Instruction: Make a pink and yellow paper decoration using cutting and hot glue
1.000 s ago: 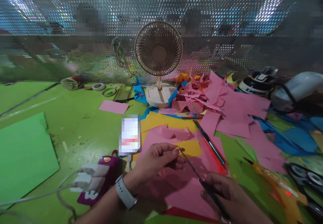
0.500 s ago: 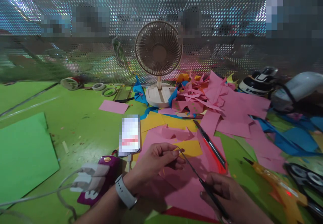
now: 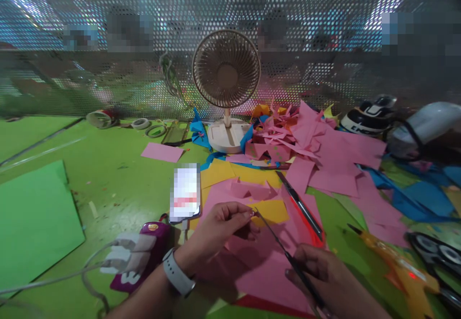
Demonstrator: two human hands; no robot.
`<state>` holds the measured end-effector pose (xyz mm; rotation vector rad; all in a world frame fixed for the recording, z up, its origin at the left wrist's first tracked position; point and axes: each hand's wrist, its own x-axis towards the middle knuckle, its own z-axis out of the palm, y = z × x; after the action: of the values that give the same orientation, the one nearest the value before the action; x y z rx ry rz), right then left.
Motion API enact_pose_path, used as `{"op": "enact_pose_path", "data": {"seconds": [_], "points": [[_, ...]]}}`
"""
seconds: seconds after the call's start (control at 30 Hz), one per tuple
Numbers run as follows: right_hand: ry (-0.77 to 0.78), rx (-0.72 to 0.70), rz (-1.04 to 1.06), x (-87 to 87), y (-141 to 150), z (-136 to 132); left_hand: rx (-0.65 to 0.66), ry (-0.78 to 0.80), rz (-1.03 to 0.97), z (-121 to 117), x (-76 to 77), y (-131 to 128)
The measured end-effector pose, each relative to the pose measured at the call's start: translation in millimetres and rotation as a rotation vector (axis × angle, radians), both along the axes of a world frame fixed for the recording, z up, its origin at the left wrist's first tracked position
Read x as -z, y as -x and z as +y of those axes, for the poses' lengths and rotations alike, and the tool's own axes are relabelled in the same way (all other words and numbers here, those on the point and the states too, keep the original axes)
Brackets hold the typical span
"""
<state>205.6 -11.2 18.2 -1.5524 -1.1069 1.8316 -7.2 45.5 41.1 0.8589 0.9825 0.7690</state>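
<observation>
In my right hand (image 3: 320,273) is a slim tool (image 3: 273,235) with a black handle and a long, thin metal shaft, slanting up and left. Its exact kind is not clear. My left hand (image 3: 228,220), with a pale watch on the wrist, has thumb and forefinger pinched together close to the tool's tip. Something tiny at those fingertips is too small to name. Below both hands lies a pink paper sheet (image 3: 259,271), with a yellow paper piece (image 3: 272,212) just beyond the fingers. A folded pink cutout (image 3: 252,189) stands farther back.
A utility knife (image 3: 298,204) lies beyond my right hand. At right are a yellow glue gun (image 3: 403,266) and black-handled scissors (image 3: 435,252). Left are a phone (image 3: 185,192) and a purple power strip (image 3: 147,247) with plugs. A fan (image 3: 226,74) stands behind, beside pink scraps (image 3: 281,127).
My left fingertips have shifted slightly left, away from the tool's tip, and the pinch looks tighter. The tool and my right hand have barely moved.
</observation>
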Motion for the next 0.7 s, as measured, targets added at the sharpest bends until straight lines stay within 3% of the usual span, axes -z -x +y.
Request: {"op": "enact_pose_path", "data": {"seconds": [0.47,0.7], "points": [[0.007,-0.023,-0.005,2.2,-1.1,-1.0,-0.091,-0.009,-0.071,1.6,1.4,-2.7],[-0.014,-0.044,-0.027,5.0,-1.8,-2.8,-0.03,0.001,-0.115,-0.7,3.0,-2.6]]}}
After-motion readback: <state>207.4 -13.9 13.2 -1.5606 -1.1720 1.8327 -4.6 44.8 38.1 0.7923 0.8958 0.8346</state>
